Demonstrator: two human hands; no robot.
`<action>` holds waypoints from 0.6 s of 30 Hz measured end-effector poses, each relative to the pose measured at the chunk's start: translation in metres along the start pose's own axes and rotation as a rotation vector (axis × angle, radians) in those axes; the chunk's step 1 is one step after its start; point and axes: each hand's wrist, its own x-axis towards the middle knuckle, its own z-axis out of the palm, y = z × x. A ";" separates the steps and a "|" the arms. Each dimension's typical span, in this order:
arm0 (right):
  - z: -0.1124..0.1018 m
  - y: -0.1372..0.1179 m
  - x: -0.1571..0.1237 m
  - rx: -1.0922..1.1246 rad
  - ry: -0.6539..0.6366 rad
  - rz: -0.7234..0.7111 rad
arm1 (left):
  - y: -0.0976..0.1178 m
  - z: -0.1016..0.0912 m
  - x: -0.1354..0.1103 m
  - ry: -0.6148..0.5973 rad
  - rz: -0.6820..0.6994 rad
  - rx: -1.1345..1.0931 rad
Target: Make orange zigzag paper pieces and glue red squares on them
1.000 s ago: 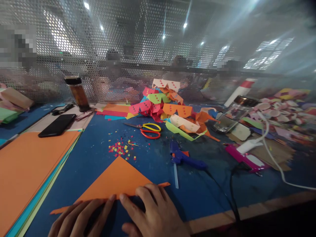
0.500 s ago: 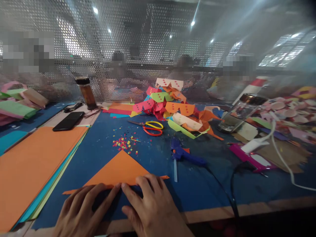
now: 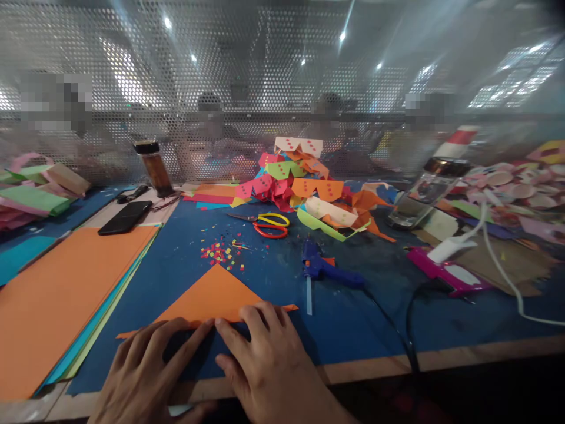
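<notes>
While hands (image 3: 271, 359) press orange paper (image 3: 215, 294), index fingertips (image 3: 209, 324) drawn closer.

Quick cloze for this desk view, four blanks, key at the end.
1. The left hand and right hand touch folded paper coloured ____.
2. The scissors have one yellow handle and one ____ handle.
3. The glue gun's body is ____.
4. The phone lies to the ____ of the scissors.

Missing words: orange; red; blue; left.

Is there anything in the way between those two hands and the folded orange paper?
Nothing visible: the left hand and right hand both touch the near edge of the folded orange paper. The paper bits lie beyond its far tip, the blue glue gun to its right.
</notes>
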 end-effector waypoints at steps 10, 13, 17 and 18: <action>-0.001 -0.003 -0.001 0.015 -0.027 0.014 | 0.001 -0.002 0.001 -0.018 -0.025 -0.008; 0.000 -0.002 0.000 0.005 -0.006 0.009 | 0.001 0.000 -0.001 -0.019 -0.027 -0.029; 0.003 -0.001 0.000 -0.005 0.046 0.010 | 0.005 0.002 -0.003 -0.017 -0.104 -0.095; 0.004 -0.001 -0.001 -0.007 0.060 0.012 | 0.006 0.003 -0.003 -0.015 -0.125 -0.103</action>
